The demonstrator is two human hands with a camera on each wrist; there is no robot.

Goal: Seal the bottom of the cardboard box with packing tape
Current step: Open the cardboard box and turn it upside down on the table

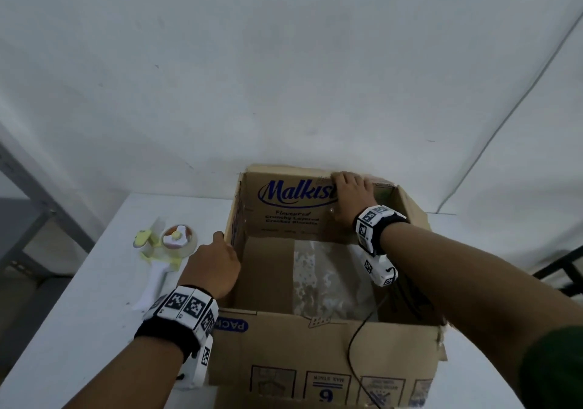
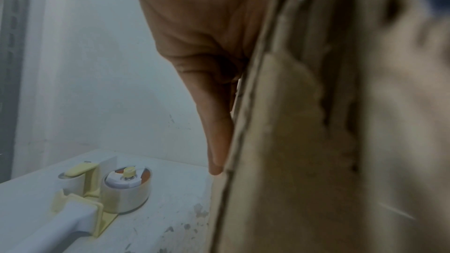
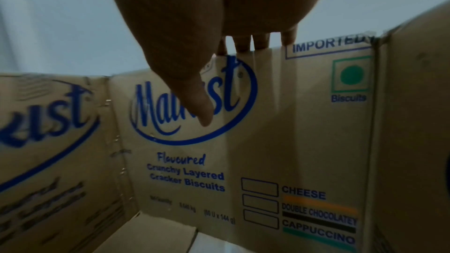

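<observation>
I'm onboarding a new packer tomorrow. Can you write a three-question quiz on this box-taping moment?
1. True or false: the left hand is holding the tape dispenser.
2. Which wall of the cardboard box does the right hand grip: A near, B far, C left?
3. Fill in: the dispenser lies on the table to the box's ____.

Key
1. False; it lies untouched while that hand is at the box's left wall.
2. B; fingers hook over the top edge, thumb inside.
3. Left.

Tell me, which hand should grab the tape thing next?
Probably the left hand. It holds the left wall of the brown cardboard box, right beside the yellow-and-white tape dispenser on the white table. The right hand grips the far wall, farther away.
</observation>
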